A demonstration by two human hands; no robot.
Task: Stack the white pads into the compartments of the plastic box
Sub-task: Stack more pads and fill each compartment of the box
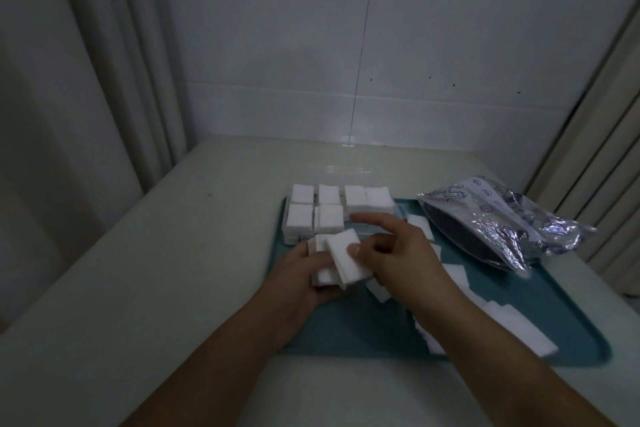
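Observation:
A clear plastic box (289, 237) stands at the far left end of a teal tray (381, 333), its compartments filled with stacks of white pads (329, 217). Just in front of the box, my left hand (294, 284) holds a stack of white pads (337, 262) from below. My right hand (401, 260) pinches the same stack with its thumb on top, the forefinger stretched out toward the box. More loose white pads (512, 322) lie on the tray under and to the right of my right forearm.
A crinkled silver foil bag (502, 222) lies at the tray's far right corner. The tray sits on a pale table (173, 270) against a tiled wall, with curtains on the left and right sides.

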